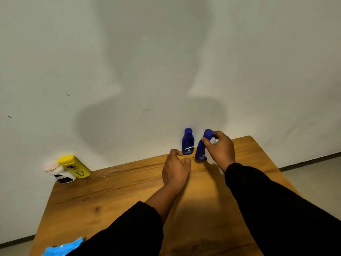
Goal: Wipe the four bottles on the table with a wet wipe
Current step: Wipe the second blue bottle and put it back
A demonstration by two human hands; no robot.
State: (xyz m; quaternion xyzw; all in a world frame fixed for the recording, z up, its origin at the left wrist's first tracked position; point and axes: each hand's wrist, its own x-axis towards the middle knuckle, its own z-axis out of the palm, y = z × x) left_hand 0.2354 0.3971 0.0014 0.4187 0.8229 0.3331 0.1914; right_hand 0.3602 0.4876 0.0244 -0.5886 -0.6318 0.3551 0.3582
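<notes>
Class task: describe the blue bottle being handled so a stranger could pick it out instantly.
On the wooden table, look to the far edge by the wall, where two blue bottles stand. It is the tilted blue bottle, gripped by the right hand with a white wipe; its upright twin stands untouched.

Wooden table [114, 202] bears four bottles [187, 142] and blue packet [62, 248].

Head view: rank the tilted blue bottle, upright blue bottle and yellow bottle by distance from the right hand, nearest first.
1. Tilted blue bottle, in the right hand, with a wipe.
2. Upright blue bottle, just left.
3. Yellow bottle, far left corner.
</notes>
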